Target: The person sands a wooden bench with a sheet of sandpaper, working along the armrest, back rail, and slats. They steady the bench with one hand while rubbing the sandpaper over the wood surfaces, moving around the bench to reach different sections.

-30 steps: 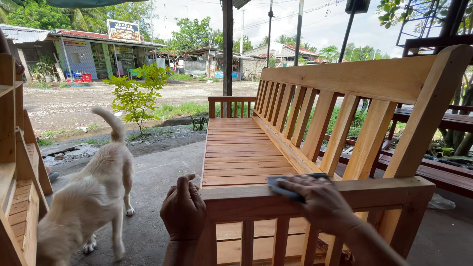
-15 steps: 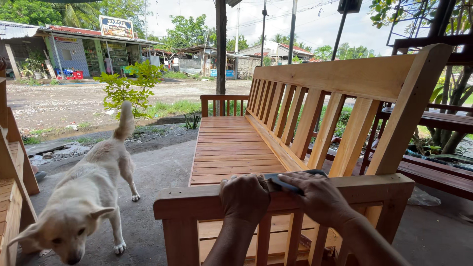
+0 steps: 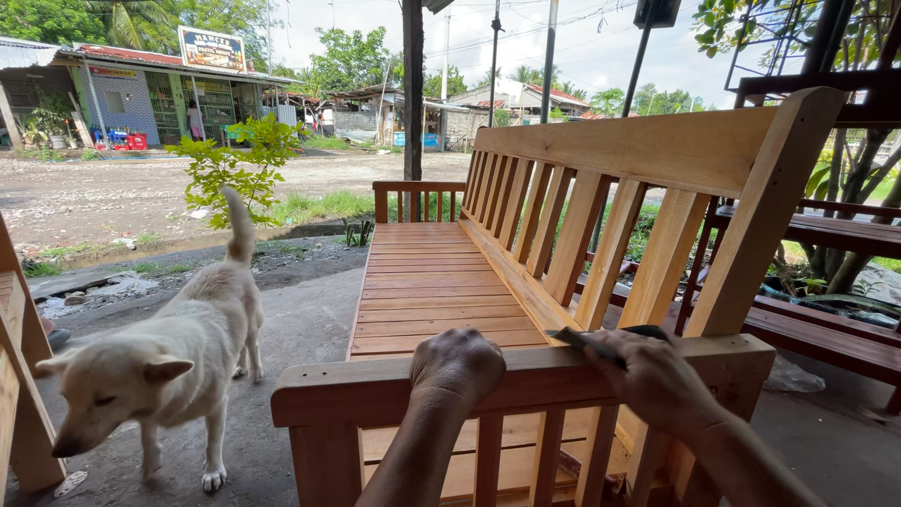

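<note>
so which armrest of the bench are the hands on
The near armrest, closest to the camera. The left hand and right hand both rest on its top rail; the far armrest is untouched.

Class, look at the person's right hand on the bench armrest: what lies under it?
A dark flat pad sticks out from under the right hand, pressed on the armrest. Its remainder is covered.
</note>
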Available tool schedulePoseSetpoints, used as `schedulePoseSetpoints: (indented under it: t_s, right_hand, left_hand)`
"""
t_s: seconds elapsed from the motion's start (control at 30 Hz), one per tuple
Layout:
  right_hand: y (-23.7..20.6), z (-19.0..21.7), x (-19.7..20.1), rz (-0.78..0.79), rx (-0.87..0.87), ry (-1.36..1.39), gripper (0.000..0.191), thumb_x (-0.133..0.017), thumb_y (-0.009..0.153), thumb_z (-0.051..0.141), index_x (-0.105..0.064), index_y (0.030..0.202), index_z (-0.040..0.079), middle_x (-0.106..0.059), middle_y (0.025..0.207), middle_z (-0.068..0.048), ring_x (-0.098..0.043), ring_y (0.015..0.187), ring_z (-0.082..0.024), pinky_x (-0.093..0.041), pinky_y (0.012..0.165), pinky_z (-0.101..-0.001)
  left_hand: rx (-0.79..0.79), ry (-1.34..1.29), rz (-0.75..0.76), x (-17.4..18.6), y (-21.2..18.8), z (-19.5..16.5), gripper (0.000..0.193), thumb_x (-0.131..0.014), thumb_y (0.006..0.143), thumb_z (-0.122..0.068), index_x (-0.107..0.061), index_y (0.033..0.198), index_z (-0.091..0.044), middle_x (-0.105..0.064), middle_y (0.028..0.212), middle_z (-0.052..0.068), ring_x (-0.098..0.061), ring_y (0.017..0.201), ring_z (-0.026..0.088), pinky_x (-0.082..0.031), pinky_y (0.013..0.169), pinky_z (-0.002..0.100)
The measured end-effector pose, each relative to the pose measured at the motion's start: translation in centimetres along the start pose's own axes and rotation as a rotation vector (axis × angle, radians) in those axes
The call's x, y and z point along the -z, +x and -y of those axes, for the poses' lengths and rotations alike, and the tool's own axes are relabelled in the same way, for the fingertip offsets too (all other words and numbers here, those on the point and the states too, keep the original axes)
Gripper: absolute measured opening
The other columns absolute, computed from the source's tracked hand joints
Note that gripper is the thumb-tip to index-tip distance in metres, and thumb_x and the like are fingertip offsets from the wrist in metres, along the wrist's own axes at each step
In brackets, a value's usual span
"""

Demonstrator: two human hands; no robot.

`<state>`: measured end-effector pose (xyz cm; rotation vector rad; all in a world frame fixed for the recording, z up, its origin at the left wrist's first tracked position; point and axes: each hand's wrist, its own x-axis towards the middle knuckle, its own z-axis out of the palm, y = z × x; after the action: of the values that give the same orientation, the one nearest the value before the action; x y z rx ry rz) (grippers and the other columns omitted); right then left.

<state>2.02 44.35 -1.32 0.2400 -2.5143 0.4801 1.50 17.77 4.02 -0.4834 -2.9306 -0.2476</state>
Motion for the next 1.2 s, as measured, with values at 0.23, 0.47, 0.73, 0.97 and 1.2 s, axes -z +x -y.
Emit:
schedulePoseSetpoints:
  t_s: [0.23, 0.47, 0.73, 0.97, 1.2]
  right_hand:
    - [1.3, 1.7, 0.9, 0.225, -0.383, -0.240, 0.056, -0.041, 0.102, 0.060, -0.068, 0.136, 0.025, -0.077, 0.113, -0.007, -0.075, 0.099, -0.022, -0.061, 0.092, -0.0392]
    - [-1.4, 0.3, -2.5, -0.161, 0.109, -0.086, 0.045, -0.052, 0.098, 0.045, -0.069, 0.134, 0.023, -0.068, 0.137, -0.005, -0.061, 0.128, -0.025, -0.039, 0.113, -0.0439]
    - [-0.3, -1.5, -2.1, -0.137, -0.196, -0.317, 0.055, -0.048, 0.100, 0.052, -0.063, 0.137, 0.015, -0.063, 0.142, -0.006, -0.056, 0.134, -0.023, -0.032, 0.119, -0.0480]
    - [-2.3, -5.5, -2.6, -0.310, 0.059, -0.205, 0.051, -0.047, 0.102, 0.047, -0.062, 0.139, 0.016, -0.063, 0.142, -0.009, -0.057, 0.132, -0.025, -0.035, 0.114, -0.0455]
    - [-3.4, -5.5, -3.6, -0.474, -0.088, -0.400, 0.053, -0.054, 0.098, 0.044, -0.058, 0.143, 0.016, -0.060, 0.146, -0.009, -0.047, 0.142, -0.026, -0.022, 0.124, -0.0514]
  left_hand:
    - [0.114, -0.131, 0.080, 1.3, 0.0, -0.4, 0.035, -0.048, 0.098, -0.021, -0.074, 0.121, -0.014, -0.069, 0.129, 0.012, -0.066, 0.119, 0.026, -0.052, 0.103, 0.044]
    - [0.048, -0.051, 0.072, 1.2, -0.2, 0.2, 0.035, -0.048, 0.096, -0.022, -0.077, 0.115, -0.014, -0.071, 0.125, 0.012, -0.069, 0.116, 0.028, -0.053, 0.101, 0.045]
    - [0.118, -0.187, 0.026, 0.9, -0.1, -3.0, 0.038, -0.041, 0.104, -0.025, -0.075, 0.114, -0.011, -0.073, 0.118, 0.015, -0.071, 0.110, 0.027, -0.056, 0.096, 0.044]
    - [-0.167, 0.037, -0.016, -0.7, 0.8, -4.9, 0.029, -0.050, 0.102, -0.025, -0.077, 0.109, -0.016, -0.075, 0.111, 0.009, -0.072, 0.107, 0.023, -0.059, 0.091, 0.044]
    - [-0.074, -0.065, -0.047, -0.9, 1.2, -5.2, 0.032, -0.048, 0.103, -0.028, -0.077, 0.107, -0.014, -0.075, 0.108, 0.010, -0.072, 0.105, 0.024, -0.058, 0.091, 0.045]
